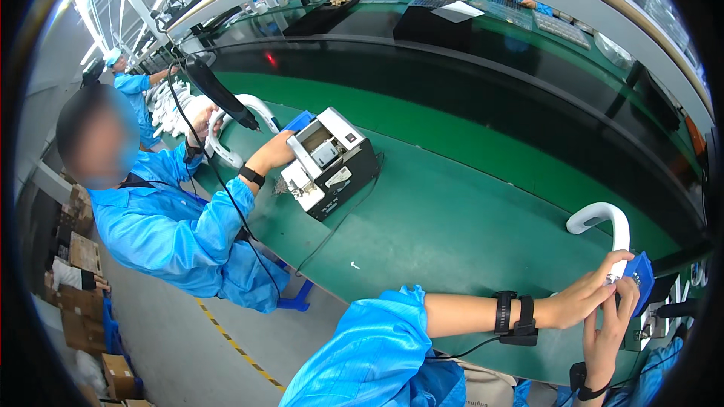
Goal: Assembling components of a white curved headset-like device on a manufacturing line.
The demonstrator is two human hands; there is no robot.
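My left hand reaches across to the right and pinches the lower end of a white curved plastic handle where it enters a small blue fixture block. My right hand comes up from below and grips the same blue block from the underside. Both wrists wear black straps. The handle's hooked top rests over the green bench.
A co-worker in a blue coat sits at left, one hand by a black and white screw feeder box, the other on another white handle under a hanging black screwdriver. Cardboard boxes stack on the floor at left.
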